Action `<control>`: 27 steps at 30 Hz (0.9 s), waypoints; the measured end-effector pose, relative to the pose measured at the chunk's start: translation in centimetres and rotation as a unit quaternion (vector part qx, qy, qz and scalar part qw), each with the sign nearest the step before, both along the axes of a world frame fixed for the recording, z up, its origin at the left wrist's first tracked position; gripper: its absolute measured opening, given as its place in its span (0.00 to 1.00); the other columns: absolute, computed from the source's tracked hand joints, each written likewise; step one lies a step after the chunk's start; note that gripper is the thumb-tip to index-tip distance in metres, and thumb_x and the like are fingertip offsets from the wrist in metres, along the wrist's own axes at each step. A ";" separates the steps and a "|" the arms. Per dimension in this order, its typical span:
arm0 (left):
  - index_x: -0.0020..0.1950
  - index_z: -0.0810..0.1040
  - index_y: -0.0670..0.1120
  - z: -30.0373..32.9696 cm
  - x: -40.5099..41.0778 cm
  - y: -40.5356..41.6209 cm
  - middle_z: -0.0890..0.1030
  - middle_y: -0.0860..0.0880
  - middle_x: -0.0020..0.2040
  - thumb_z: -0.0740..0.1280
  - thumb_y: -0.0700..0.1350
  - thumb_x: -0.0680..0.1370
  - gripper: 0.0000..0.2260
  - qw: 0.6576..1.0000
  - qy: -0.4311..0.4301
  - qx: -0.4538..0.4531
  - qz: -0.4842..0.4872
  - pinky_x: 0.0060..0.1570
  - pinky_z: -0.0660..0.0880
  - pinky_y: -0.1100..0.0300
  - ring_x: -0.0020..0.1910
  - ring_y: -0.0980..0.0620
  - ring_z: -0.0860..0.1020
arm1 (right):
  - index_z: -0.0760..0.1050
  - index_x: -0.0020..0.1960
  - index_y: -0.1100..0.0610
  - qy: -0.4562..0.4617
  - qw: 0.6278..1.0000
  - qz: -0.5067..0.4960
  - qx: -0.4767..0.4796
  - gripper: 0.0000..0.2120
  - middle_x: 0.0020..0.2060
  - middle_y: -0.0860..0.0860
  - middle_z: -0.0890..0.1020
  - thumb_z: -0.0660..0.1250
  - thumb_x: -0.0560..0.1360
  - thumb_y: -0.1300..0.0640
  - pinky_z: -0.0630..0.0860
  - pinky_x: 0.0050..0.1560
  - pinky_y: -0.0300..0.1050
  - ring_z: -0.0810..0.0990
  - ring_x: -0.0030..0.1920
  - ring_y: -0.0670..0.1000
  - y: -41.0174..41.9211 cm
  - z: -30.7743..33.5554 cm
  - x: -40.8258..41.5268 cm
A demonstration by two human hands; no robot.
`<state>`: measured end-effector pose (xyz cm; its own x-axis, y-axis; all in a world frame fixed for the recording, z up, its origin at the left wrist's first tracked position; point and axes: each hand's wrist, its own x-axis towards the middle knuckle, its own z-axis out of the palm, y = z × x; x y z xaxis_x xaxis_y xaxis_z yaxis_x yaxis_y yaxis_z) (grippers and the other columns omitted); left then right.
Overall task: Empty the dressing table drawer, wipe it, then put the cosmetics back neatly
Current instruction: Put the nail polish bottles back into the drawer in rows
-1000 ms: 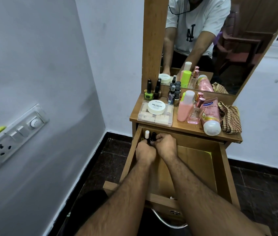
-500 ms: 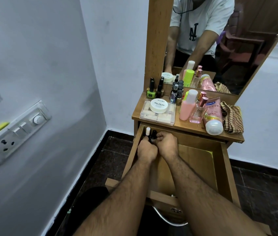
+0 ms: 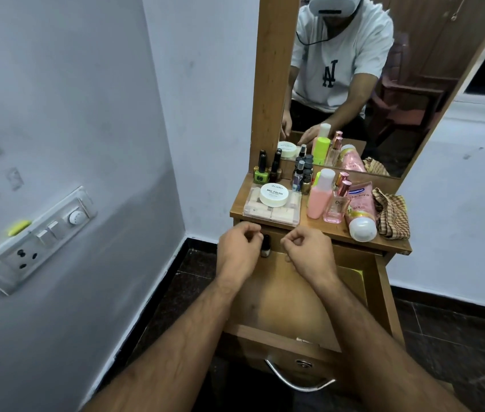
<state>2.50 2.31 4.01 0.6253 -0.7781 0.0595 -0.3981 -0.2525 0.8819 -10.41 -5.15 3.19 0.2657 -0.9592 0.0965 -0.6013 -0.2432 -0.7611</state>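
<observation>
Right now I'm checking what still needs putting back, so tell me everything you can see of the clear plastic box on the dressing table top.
The clear plastic rectangular box lies flat at the tabletop's front left edge, above the open drawer. Pale cream blocks fill its compartments. A round white tub labelled NAIL POLISH sits on its lid. Neither hand touches it.

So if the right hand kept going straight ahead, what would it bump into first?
Probably the front edge of the dressing table top, just past the right hand's curled knuckles. Depth is unclear; it might slip underneath, deeper into the drawer.
</observation>
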 end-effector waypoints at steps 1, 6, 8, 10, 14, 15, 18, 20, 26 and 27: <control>0.57 0.82 0.49 0.7 0.5 -0.3 0.83 0.53 0.53 0.69 0.45 0.79 0.08 1.000 -0.003 -0.016 0.002 0.53 0.75 0.63 0.51 0.56 0.80 | 0.80 0.38 0.52 -0.004 1.000 0.007 -0.019 0.06 0.32 0.47 0.83 0.72 0.74 0.56 0.82 0.42 0.48 0.83 0.36 0.48 0.0 1.3 0.1; 0.61 0.81 0.47 4.5 3.6 -4.1 0.83 0.53 0.54 0.69 0.45 0.79 0.11 0.997 -0.048 -0.065 0.009 0.54 0.76 0.62 0.50 0.57 0.78 | 0.77 0.36 0.47 -0.042 0.996 -0.002 -0.079 0.08 0.31 0.45 0.83 0.72 0.73 0.54 0.82 0.46 0.55 0.84 0.38 0.47 -2.9 6.4 2.7; 0.59 0.81 0.47 5.4 4.7 -6.1 0.84 0.52 0.53 0.69 0.44 0.78 0.10 0.995 -0.073 -0.065 0.013 0.51 0.74 0.65 0.47 0.57 0.78 | 0.76 0.35 0.47 -0.055 0.996 -0.014 -0.066 0.09 0.30 0.45 0.83 0.70 0.72 0.55 0.82 0.43 0.59 0.85 0.36 0.47 -4.5 7.6 4.3; 0.59 0.81 0.46 5.7 5.7 -8.1 0.84 0.51 0.53 0.69 0.43 0.78 0.10 0.994 -0.091 -0.054 0.019 0.47 0.70 0.67 0.46 0.57 0.77 | 0.74 0.35 0.49 -0.064 0.997 -0.016 -0.040 0.12 0.35 0.48 0.84 0.68 0.74 0.62 0.83 0.37 0.57 0.85 0.34 0.50 -6.2 8.5 6.1; 0.59 0.81 0.46 5.0 7.7 -11.5 0.84 0.50 0.53 0.67 0.42 0.78 0.11 0.995 -0.095 -0.029 0.026 0.46 0.69 0.66 0.47 0.56 0.77 | 0.74 0.42 0.54 -0.027 0.998 -0.051 -0.032 0.10 0.44 0.57 0.83 0.63 0.74 0.68 0.79 0.31 0.49 0.85 0.36 0.58 -9.7 9.4 9.0; 0.60 0.80 0.47 4.6 8.0 -12.2 0.84 0.50 0.53 0.68 0.42 0.78 0.11 0.995 -0.096 -0.024 0.026 0.46 0.69 0.65 0.47 0.55 0.78 | 0.75 0.46 0.55 0.012 0.997 -0.060 -0.042 0.09 0.45 0.56 0.83 0.63 0.73 0.68 0.81 0.35 0.51 0.85 0.40 0.59 -10.5 9.4 9.5; 0.61 0.80 0.48 3.6 8.8 -13.8 0.83 0.52 0.54 0.71 0.43 0.77 0.12 0.995 -0.094 -0.010 0.010 0.47 0.71 0.64 0.50 0.54 0.79 | 0.76 0.55 0.59 0.104 0.991 -0.065 -0.055 0.12 0.52 0.58 0.82 0.65 0.73 0.69 0.80 0.47 0.50 0.81 0.53 0.61 -12.1 9.0 10.3; 0.60 0.80 0.48 3.1 9.2 -14.8 0.83 0.52 0.55 0.71 0.41 0.76 0.13 0.995 -0.097 0.000 -0.007 0.50 0.74 0.62 0.54 0.52 0.80 | 0.75 0.56 0.59 0.136 0.987 -0.056 -0.062 0.12 0.53 0.59 0.81 0.63 0.74 0.68 0.75 0.44 0.47 0.79 0.55 0.61 -12.9 8.3 10.9; 0.61 0.80 0.49 2.2 9.7 -16.1 0.83 0.52 0.55 0.74 0.43 0.73 0.17 0.993 -0.107 0.014 -0.051 0.56 0.77 0.54 0.54 0.51 0.80 | 0.74 0.57 0.56 0.168 0.981 -0.028 -0.098 0.11 0.51 0.58 0.81 0.65 0.75 0.64 0.74 0.43 0.48 0.80 0.52 0.61 -14.0 6.6 12.2; 0.61 0.80 0.50 2.0 9.7 -16.2 0.83 0.52 0.54 0.75 0.44 0.72 0.17 0.992 -0.110 0.017 -0.056 0.56 0.77 0.54 0.54 0.51 0.80 | 0.74 0.57 0.56 0.169 0.980 -0.029 -0.102 0.12 0.50 0.58 0.81 0.65 0.75 0.64 0.75 0.43 0.49 0.80 0.52 0.61 -14.1 6.6 12.2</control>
